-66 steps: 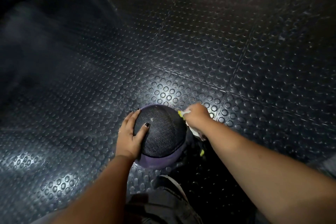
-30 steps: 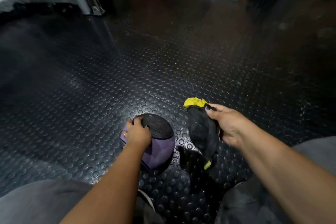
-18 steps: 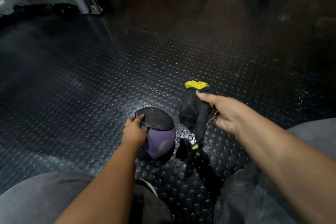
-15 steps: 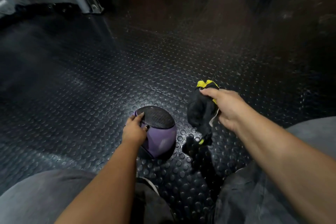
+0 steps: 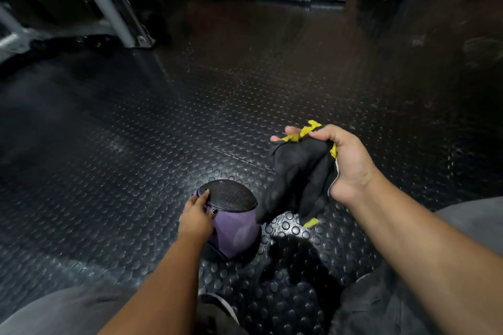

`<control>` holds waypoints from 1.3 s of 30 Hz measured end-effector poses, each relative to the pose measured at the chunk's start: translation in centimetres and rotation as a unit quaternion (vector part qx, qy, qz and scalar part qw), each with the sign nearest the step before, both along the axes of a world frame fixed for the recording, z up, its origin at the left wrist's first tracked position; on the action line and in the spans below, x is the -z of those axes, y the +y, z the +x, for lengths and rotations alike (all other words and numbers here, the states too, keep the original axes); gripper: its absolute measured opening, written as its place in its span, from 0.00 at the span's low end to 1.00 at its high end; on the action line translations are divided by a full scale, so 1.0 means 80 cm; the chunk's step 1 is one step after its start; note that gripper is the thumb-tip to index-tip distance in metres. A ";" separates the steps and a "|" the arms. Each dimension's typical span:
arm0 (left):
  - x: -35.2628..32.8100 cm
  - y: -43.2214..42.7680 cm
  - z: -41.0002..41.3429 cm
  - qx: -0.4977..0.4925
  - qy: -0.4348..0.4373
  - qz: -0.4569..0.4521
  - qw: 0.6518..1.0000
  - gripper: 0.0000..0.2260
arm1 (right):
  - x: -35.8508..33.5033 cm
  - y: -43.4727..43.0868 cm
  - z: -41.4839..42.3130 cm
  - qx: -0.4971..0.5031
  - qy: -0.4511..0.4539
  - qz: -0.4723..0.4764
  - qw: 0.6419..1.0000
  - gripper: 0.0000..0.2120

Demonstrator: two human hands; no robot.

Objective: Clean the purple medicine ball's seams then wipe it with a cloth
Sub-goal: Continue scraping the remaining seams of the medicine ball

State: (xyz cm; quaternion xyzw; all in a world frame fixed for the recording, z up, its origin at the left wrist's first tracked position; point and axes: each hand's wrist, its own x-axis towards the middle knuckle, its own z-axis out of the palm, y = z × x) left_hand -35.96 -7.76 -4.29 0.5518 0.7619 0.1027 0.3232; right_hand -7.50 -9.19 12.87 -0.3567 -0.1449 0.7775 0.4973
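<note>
Purple medicine ball (image 5: 234,234) is seated on studded rubber floor (image 5: 136,171), steadied by left hand (image 5: 196,219) laid over its side. Judged heavy and firm; textured black panel offers best purchase. Black-and-yellow cloth (image 5: 296,176) is bunched in right hand (image 5: 345,160), held clear of ball
</note>
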 end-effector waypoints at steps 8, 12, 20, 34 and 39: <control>0.000 0.001 -0.001 0.002 0.030 -0.012 0.999 0.24 | 0.007 -0.012 0.000 -0.056 -0.073 -0.003 0.996 0.08; 0.001 0.008 -0.001 0.023 0.066 -0.024 0.997 0.23 | 0.028 -0.010 0.001 -0.102 -0.136 -0.034 0.985 0.08; -0.003 0.034 0.010 -0.004 0.096 -0.077 0.992 0.21 | 0.143 0.000 -0.007 -0.140 -0.451 -0.103 0.876 0.29; 0.039 0.069 -0.034 -0.083 0.053 -0.072 0.993 0.23 | 0.229 0.004 -0.069 -0.078 -0.593 -0.091 0.796 0.20; 0.028 0.057 -0.050 -0.149 0.052 -0.092 0.983 0.23 | 0.229 0.018 -0.079 -0.041 -0.573 -0.084 0.814 0.14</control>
